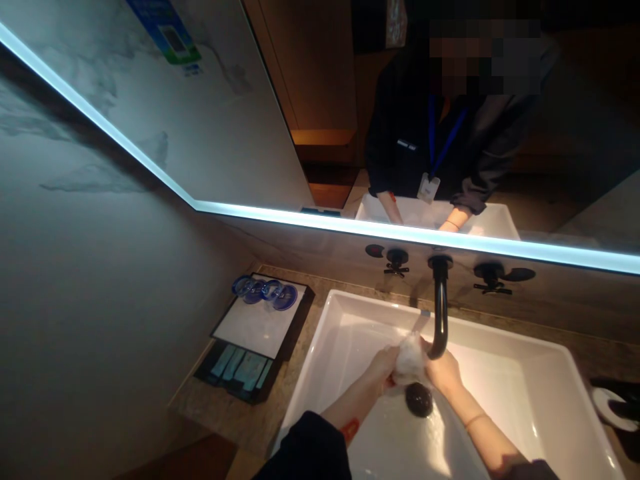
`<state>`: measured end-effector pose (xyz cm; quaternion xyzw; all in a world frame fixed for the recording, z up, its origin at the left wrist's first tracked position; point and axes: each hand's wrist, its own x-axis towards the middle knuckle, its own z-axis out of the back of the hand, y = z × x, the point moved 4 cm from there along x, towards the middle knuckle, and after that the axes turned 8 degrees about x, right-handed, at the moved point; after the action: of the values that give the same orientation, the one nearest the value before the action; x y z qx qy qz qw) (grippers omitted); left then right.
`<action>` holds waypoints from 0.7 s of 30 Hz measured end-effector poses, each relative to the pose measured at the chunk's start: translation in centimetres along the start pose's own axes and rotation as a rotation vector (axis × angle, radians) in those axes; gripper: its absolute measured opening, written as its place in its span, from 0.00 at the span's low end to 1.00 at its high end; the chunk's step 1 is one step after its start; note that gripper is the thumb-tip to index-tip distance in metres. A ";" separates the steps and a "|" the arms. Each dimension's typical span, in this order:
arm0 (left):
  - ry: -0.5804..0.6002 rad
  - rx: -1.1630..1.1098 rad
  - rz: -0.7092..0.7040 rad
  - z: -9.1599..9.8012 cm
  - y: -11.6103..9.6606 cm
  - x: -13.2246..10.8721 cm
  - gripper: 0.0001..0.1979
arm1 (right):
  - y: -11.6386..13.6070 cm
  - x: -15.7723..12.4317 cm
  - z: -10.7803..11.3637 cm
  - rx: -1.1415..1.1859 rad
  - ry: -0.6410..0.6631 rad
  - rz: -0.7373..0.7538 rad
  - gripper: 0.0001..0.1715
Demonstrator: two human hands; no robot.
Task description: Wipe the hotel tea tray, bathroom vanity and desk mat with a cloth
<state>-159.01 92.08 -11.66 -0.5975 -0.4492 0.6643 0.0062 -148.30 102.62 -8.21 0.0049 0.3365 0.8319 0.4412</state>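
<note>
Both of my hands are low inside the white sink [345,320], close to the black spout [441,313]. A wet-looking white cloth [410,361] is bunched between them. My left hand [384,365] is closed on the cloth's left side. On its right side, my right hand [443,368] grips it just below the spout's mouth. The fingertips of both hands are partly hidden by the cloth. Below the cloth sits the dark round drain stopper [419,399].
Left of the sink, a box with a white top [260,320] carries upturned glasses with blue covers [273,291] and has several packets [240,367] in its front. Black tap handles [397,260] flank the spout. A lit mirror [320,223] hangs above. A white dish [613,408] lies at right.
</note>
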 end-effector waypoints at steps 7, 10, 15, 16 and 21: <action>-0.242 0.181 -0.127 6.0 -2.8 0.3 0.11 | -4.0 0.9 3.7 -0.038 0.006 -0.043 0.28; -0.221 0.164 -0.131 7.2 -2.7 0.1 0.10 | -4.0 0.1 3.2 -0.031 -0.025 -0.022 0.28; -0.118 0.090 -0.215 5.8 -3.3 -1.0 0.11 | -0.8 -1.8 -3.2 0.112 0.116 0.176 0.43; -0.090 0.082 -0.229 5.4 -3.5 -1.2 0.13 | -0.5 -1.9 -4.3 0.145 0.128 0.180 0.45; -0.088 0.084 -0.245 5.2 -4.5 -1.3 0.19 | -2.6 -0.4 -3.6 0.367 0.096 0.102 0.29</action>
<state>-165.14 91.02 -8.54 -0.5077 -0.4904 0.7022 0.0923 -147.27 101.31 -12.30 0.0626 0.5024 0.7771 0.3738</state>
